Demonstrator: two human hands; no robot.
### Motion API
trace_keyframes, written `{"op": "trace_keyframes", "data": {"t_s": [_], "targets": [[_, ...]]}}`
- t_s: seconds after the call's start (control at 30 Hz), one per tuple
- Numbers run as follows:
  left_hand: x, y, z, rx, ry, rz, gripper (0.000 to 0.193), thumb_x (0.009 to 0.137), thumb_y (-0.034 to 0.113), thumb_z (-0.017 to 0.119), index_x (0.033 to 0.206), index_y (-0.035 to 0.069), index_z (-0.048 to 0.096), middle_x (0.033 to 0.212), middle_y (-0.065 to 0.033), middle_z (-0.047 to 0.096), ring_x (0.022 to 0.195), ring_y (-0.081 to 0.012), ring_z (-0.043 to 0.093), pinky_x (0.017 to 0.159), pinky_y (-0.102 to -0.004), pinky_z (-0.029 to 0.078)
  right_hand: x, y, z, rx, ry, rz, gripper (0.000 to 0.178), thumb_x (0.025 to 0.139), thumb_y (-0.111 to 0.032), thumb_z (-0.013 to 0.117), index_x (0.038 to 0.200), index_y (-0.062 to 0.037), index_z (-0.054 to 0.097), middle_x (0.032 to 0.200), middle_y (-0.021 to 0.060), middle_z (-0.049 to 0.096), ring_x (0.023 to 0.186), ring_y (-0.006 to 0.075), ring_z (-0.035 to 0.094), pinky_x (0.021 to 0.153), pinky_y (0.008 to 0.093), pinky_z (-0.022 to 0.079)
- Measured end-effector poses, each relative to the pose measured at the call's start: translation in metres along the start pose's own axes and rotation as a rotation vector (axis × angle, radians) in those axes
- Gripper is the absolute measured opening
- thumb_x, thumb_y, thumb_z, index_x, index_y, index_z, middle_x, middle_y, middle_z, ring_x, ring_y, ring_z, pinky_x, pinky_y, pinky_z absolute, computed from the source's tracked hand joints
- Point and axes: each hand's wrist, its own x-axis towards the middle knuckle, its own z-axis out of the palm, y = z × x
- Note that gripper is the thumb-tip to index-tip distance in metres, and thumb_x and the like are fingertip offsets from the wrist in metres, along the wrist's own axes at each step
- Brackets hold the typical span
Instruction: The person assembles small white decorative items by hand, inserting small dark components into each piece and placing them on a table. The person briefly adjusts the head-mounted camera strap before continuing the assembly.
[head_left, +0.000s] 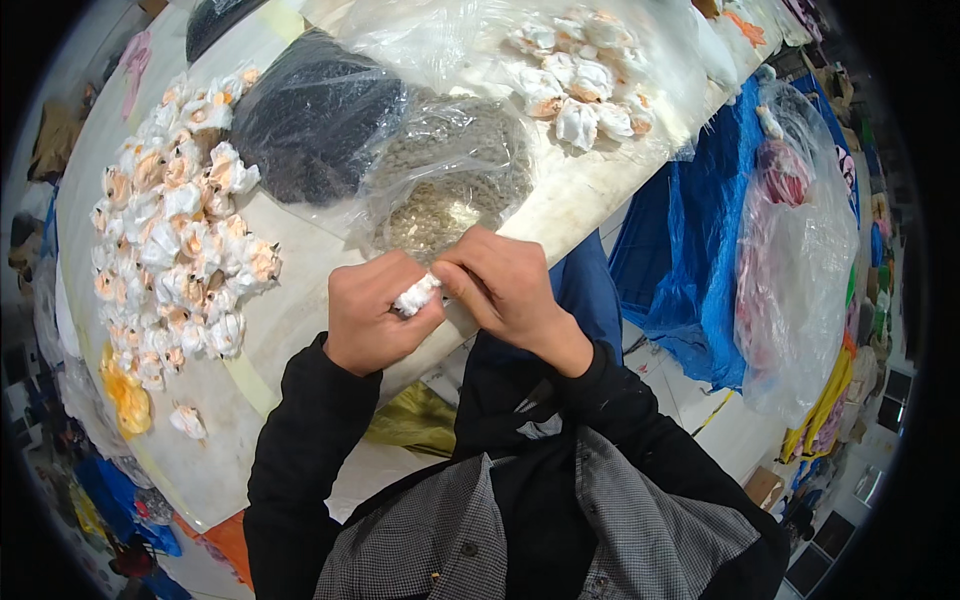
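Close together over the table's near edge, my hands meet at one small white fluffy piece (418, 296). My left hand (375, 310) is wrapped round it, with the white fluff showing between thumb and fingers. The fingers of my right hand (505, 290) pinch at its upper end. Just beyond them lies an open clear plastic bag (450, 165) of small brown pieces. To the left spreads a heap of white fluffy pieces with peach-coloured patches (180, 230); a single similar piece (187, 421) lies apart below it.
A dark filled plastic bag (315, 115) sits beside the brown one. More white-and-peach pieces (580, 80) lie on clear plastic at the far right of the pale table (300, 245). An orange-yellow item (125, 395) rests at the left edge. Blue sheeting (680, 240) and a clear bag (800, 260) stand right.
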Motion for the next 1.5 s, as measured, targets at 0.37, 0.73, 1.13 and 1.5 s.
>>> {"op": "trace_keyframes", "data": {"t_s": [0.37, 0.73, 1.13, 1.5], "targets": [[-0.001, -0.014, -0.005, -0.226, 0.221, -0.398, 0.016, 0.088, 0.009, 0.071, 0.080, -0.002, 0.063, 0.063, -0.0019, 0.054, 0.058, -0.0071, 0.048, 0.053, -0.0284, 0.039, 0.069, 0.035, -0.007, -0.680, -0.043, 0.019, 0.028, 0.080, -0.020, 0.079, 0.100, -0.0039, 0.069, 0.104, 0.0111, 0.066, 0.099, 0.0297, 0.062, 0.084, 0.0398, 0.049], [0.003, -0.013, 0.000, -0.200, 0.114, -0.298, 0.013, 0.086, 0.008, 0.072, 0.081, -0.001, 0.065, 0.067, -0.0059, 0.059, 0.057, -0.0120, 0.051, 0.054, -0.0294, 0.040, 0.069, 0.059, -0.008, -0.440, 0.121, -0.058, 0.009, 0.083, -0.012, 0.077, 0.091, -0.0078, 0.074, 0.091, 0.0065, 0.067, 0.088, 0.0301, 0.062, 0.077, 0.0426, 0.051], [0.006, -0.012, 0.004, -0.059, 0.084, -0.214, 0.013, 0.086, 0.008, 0.073, 0.082, -0.001, 0.064, 0.067, -0.0083, 0.056, 0.055, -0.0158, 0.049, 0.053, -0.0308, 0.039, 0.061, 0.055, -0.013, -0.457, 0.252, -0.112, 0.012, 0.085, -0.009, 0.078, 0.097, -0.0093, 0.080, 0.091, 0.0049, 0.070, 0.088, 0.0272, 0.062, 0.078, 0.0393, 0.049], [0.003, -0.014, 0.003, -0.157, 0.110, -0.290, 0.016, 0.088, 0.010, 0.074, 0.081, -0.002, 0.064, 0.065, -0.0059, 0.055, 0.057, -0.0110, 0.048, 0.054, -0.0297, 0.039, 0.050, 0.044, -0.014, -0.571, 0.214, -0.054, 0.013, 0.081, -0.012, 0.078, 0.094, -0.0117, 0.080, 0.087, 0.0022, 0.069, 0.085, 0.0240, 0.060, 0.081, 0.0377, 0.044]]}}
